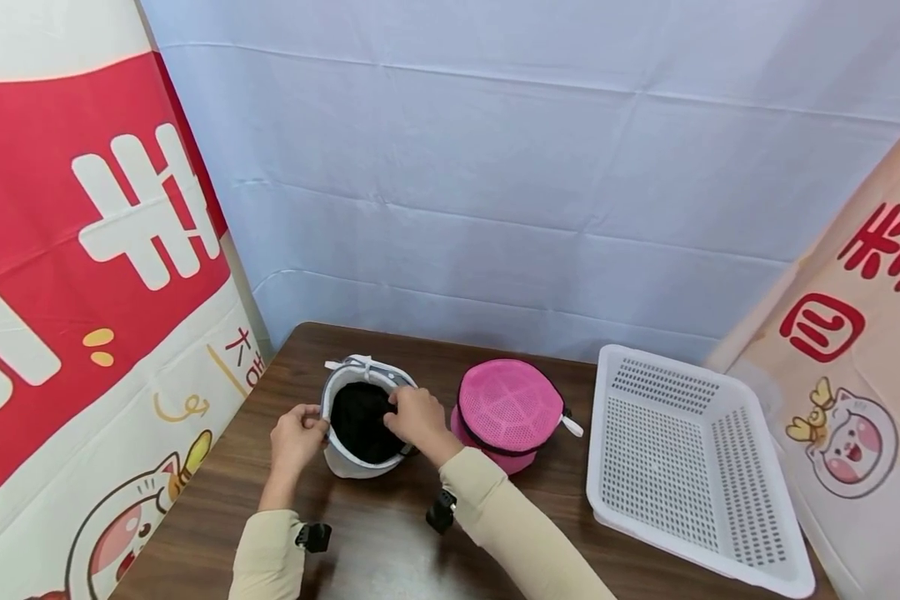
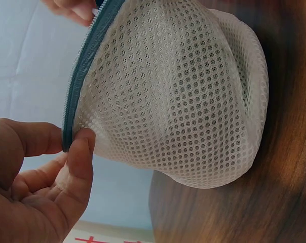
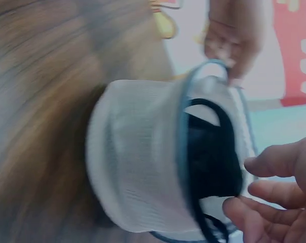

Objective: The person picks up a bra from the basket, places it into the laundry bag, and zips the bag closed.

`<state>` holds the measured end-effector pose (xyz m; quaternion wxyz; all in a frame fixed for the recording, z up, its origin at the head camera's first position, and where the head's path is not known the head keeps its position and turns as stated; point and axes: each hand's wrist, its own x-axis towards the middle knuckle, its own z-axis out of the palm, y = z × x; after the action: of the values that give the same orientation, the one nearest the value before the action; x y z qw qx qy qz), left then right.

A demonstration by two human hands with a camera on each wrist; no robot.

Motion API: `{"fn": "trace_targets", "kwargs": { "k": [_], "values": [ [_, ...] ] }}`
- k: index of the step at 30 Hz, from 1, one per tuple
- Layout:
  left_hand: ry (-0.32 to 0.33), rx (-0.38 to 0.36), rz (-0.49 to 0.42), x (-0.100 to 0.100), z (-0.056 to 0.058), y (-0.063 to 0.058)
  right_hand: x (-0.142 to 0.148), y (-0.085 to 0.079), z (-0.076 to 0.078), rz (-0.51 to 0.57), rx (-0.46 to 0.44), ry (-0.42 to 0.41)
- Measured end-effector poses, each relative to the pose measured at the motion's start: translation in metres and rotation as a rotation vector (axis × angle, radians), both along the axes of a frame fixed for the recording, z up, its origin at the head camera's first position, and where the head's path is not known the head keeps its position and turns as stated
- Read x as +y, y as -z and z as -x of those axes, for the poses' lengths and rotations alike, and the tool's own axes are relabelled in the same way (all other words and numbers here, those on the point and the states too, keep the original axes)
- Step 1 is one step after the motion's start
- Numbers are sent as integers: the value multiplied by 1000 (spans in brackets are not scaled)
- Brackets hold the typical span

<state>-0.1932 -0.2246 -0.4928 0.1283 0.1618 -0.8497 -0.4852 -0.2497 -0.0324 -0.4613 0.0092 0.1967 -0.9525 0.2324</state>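
A white mesh laundry bag (image 1: pixel 352 466) with a grey-blue zipper edge stands unzipped on the table, its mouth facing up. My left hand (image 1: pixel 297 439) pinches the left side of its rim; in the left wrist view, thumb and finger grip the zipper end (image 2: pixel 67 144). Inside the bag lies a black cloth item (image 1: pixel 360 421) with strap-like bands, its full shape hidden. Over the right side of the mouth is my right hand (image 1: pixel 418 419). The right wrist view is blurred, but its thumb and fingertips (image 3: pixel 236 207) stand apart beside the black cloth, seemingly not gripping it.
A pink mesh laundry bag (image 1: pixel 508 404) with black trim and a white tab sits just right of the white one. Further right is a white perforated plastic basket (image 1: pixel 598 450). The brown wooden table (image 1: pixel 378 533) meets a hanging pale cloth (image 1: pixel 450 208) behind.
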Motion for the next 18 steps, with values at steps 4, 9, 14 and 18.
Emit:
{"fn": "trace_targets", "kwargs": {
  "k": [4,9,14,18],
  "values": [
    [-3,11,2,0,-1,3,12,-11,2,10,-60,29],
    [8,9,-2,-1,-2,4,31,-11,8,47,-91,-42],
    [8,-6,-4,-3,-2,4,43,-5,7,65,-141,-96],
    [1,-7,2,-4,-2,4,44,0,3,91,-175,-106]
  ]
}}
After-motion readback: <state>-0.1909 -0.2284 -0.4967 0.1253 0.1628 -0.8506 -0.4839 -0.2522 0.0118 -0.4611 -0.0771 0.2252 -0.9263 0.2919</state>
